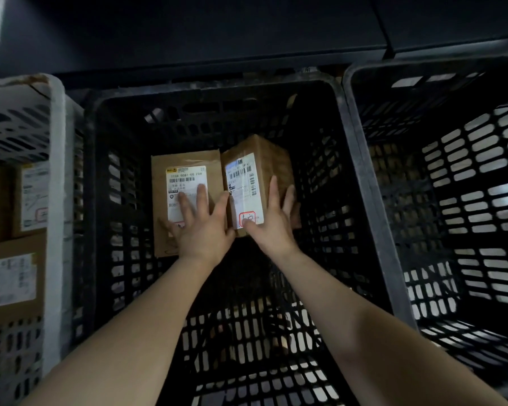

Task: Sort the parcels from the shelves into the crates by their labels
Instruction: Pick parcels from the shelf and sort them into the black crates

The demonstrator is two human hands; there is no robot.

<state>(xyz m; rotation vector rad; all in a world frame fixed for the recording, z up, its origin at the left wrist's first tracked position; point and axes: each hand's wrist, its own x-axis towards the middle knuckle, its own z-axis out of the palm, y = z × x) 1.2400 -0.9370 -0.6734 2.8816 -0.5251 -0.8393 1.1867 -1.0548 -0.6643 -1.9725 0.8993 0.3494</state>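
While the left hand presses flat-fingered on a flat brown cardboard parcel, the right hand grips a smaller taped box tilted against it, thumb by a red-framed stamp. Both bear white barcode labels, print unreadable. They sit deep in a black latticed plastic crate, a white crate and a grey crate alongside.

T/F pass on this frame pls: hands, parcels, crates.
1. The left hand and right hand both reach into the black crate. True.
2. The left hand lies flat on the flat parcel. True.
3. The right hand holds nothing. False: it grips the smaller box.
4. The black crate holds one parcel. False: two lie side by side.
5. The white crate at the left holds parcels. True.
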